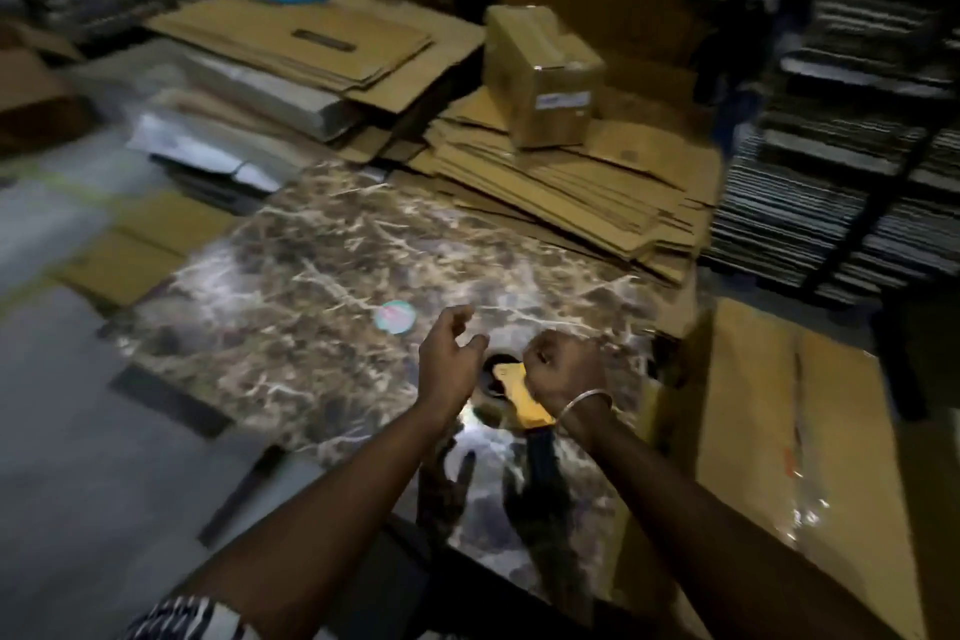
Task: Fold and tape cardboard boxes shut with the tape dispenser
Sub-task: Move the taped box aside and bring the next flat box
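Both forearms reach out over the marble-patterned worktop (322, 244). Right hand (563, 369) has its grip clenched round the yellow tape dispenser (522, 398), held just above the worktop; left hand (452, 359) hovers beside it, fingers loosely curled, grasping nothing. It is probably feeling for the tape's free end, though blur hides it. One taped box (545, 73) sits on the flat cardboard stack (571, 192) beyond. Best to steady the dispenser and pull tape out straight.

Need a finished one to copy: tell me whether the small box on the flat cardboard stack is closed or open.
Closed. The small box shows its top flaps down, resting on the flat cardboard stack.
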Tool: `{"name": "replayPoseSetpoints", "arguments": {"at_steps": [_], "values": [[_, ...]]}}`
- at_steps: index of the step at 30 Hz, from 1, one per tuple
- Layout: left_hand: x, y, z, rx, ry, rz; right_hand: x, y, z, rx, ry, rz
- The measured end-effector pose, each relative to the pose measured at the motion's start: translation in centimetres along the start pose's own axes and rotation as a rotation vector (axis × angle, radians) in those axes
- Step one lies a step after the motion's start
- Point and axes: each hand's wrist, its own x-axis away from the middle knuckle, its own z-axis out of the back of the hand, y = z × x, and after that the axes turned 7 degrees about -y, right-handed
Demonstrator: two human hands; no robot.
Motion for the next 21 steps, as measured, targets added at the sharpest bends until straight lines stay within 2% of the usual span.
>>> {"name": "replayPoseSetpoints", "arguments": {"at_steps": [7,12,21], "values": [[2.2,-4.6,13.1,-0.051,0.356,0.176,-1.4,-9.3,-9.5,0.045,-0.293,0.197],[4.5,-6.8,20.5,-0.063,0.538,0.266,-1.2,-14.6,-15.2,0.059,-0.474,0.287],[2.9,-10.6,34.9,-0.008,0.666,0.329,-3.7,-25.7,-26.7,0.102,-0.613,0.294]]}}
